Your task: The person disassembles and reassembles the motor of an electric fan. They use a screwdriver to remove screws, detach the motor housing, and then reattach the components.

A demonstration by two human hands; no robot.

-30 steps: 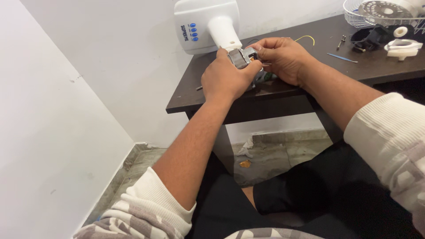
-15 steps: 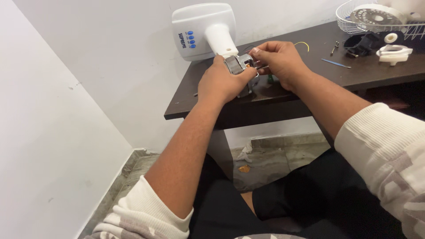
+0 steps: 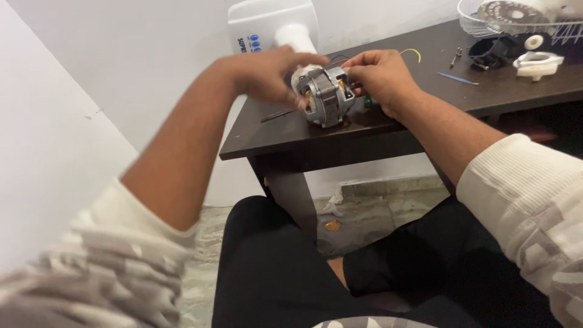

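A small grey metal electric motor (image 3: 326,96) with copper windings rests on the near left part of a dark wooden table (image 3: 388,130). My right hand (image 3: 384,80) grips its right side, fingers curled at the top. My left hand (image 3: 267,74) is blurred with motion, just left of the motor; its fingers are spread and reach the motor's top left edge. Whether they grip it is unclear. A white plastic appliance housing (image 3: 274,25) with blue buttons stands behind the motor.
On the table's right lie a wire fan guard (image 3: 516,18), a black part (image 3: 493,50), a white round plastic piece (image 3: 537,62), a blue thin tool (image 3: 458,78), a screw (image 3: 454,58) and a yellow wire (image 3: 413,53). White walls stand behind and to the left. My legs are under the table.
My left hand has come off the motor and swung left and up, uncovering it. The camera has moved closer. My right hand still holds the motor's right side.
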